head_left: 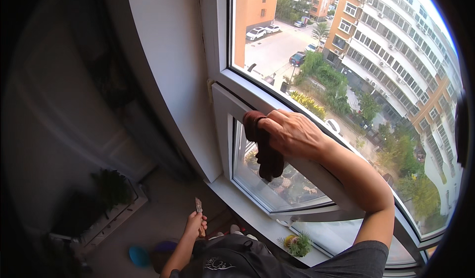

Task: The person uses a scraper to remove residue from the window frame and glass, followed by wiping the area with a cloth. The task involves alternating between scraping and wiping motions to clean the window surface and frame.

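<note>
My right hand (292,132) is closed on a dark brown cloth (269,154), reaching up to the white window frame. The cloth lies against the upper edge of the lower window sash (222,97) and hangs down over its glass. Lower down and to the left, my left hand (195,223) is wrapped round a slim, short tool (199,206). It has a mottled pale and reddish upper part and a tan lower end; I cannot make out its kind. The tool points upward, apart from the window. The lower sash stands swung inward at an angle.
A white windowsill (237,204) runs below the sash, with a small potted plant (298,246) on it. A blue basin (139,256) sits on the floor at lower left, near a planter with green plants (113,186). Buildings and parked cars show outside the large upper pane.
</note>
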The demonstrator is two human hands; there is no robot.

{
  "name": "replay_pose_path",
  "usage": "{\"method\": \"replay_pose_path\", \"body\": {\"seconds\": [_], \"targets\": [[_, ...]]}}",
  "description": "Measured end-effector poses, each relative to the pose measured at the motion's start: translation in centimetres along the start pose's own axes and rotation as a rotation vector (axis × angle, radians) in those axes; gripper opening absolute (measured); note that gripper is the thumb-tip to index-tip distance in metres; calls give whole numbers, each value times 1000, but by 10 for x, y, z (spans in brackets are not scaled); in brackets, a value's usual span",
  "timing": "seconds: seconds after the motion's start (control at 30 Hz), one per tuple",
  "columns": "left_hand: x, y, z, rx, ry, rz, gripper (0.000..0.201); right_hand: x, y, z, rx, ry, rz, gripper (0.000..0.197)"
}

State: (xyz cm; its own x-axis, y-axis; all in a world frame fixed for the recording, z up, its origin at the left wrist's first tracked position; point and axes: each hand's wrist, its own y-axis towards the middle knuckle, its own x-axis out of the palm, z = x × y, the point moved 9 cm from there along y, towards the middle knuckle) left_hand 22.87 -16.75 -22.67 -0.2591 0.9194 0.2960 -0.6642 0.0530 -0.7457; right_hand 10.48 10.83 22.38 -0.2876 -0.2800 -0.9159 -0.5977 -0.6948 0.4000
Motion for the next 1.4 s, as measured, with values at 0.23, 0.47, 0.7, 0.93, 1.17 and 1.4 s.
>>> {"method": "replay_pose_path", "body": {"seconds": [0.23,0.47,0.7,0.93,1.17,1.4], "targets": [[-144,13,-28,431,1022,537,30,-9,-1,14,365,-503,247,18],[-229,21,-82,586,1068,481,23,37,90,38,464,-578,259,14],[-296,2,-142,15,767,605,14,102,127,-20,200,475,278,27],[-345,-38,-209,-422,399,657,10,81,57,-39,442,621,492,30],[-320,-42,-206,-364,52,608,11,19,5,-18,704,-525,520,16],[-283,-44,-184,-228,-330,458,13,78,95,13,585,-555,393,12]]}}
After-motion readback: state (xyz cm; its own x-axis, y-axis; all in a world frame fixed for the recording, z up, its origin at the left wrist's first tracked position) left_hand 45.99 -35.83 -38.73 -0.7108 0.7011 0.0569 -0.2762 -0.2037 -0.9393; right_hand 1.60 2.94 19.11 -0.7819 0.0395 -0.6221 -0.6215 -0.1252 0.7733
